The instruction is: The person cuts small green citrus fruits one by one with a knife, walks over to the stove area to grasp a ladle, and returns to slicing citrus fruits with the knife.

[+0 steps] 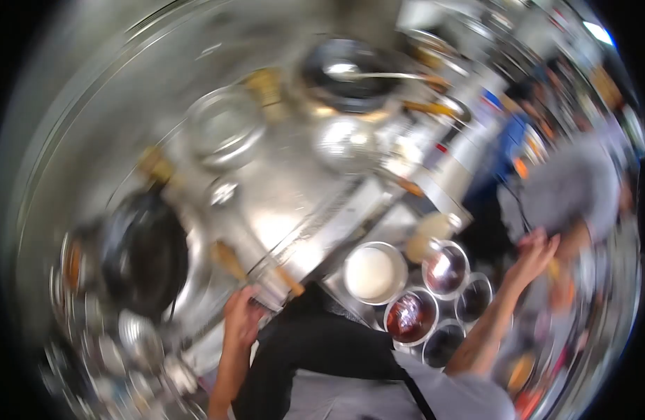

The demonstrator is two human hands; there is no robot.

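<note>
My left hand (243, 316) is low by the stove's front edge, close to the wooden handles (230, 260) of tools lying there. Motion smears its fingers, and I cannot tell whether it touches anything. Out to the right, my right hand (536, 260) is raised with its fingers apart and nothing visible in it. Below and left of that arm stand round metal containers. One holds a white substance (373, 273), another a dark red sauce (411, 316), and a third something reddish and shiny (445, 269).
A dark wok (144, 252) sits on the left of the steel stove (287, 161), another wok (347, 73) at the back. Between them are a round metal vessel (227, 127), a ladle (223, 192) and a perforated strainer (345, 145). A person in grey (567, 182) stands at right.
</note>
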